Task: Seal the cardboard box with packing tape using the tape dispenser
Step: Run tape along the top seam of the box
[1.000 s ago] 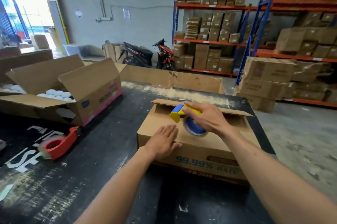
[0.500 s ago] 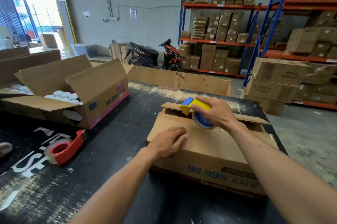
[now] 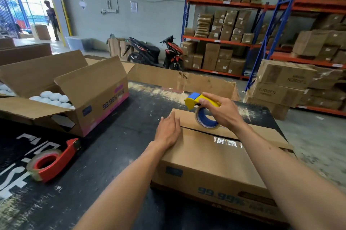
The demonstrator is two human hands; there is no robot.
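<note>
Red spare dispenser (image 3: 51,160) lies idle at far left on my black table (image 3: 112,155). Left hand (image 3: 168,131) presses flat, fingers spread, on the cardboard box (image 3: 215,162) (seam running left to right). Right hand (image 3: 222,111) grips the yellow tape dispenser (image 3: 201,107), nose pointing left, roll touching the far flap just beyond the seam.

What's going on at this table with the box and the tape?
A person is closing a brown cardboard box on a black worktable. The left hand presses flat on the flaps beside the centre seam, while the right hand grips a yellow and blue tape dispenser over the far flap. The seam looks partly open. A red tape dispenser lies unused to the left, near an open carton of white balls.
</note>
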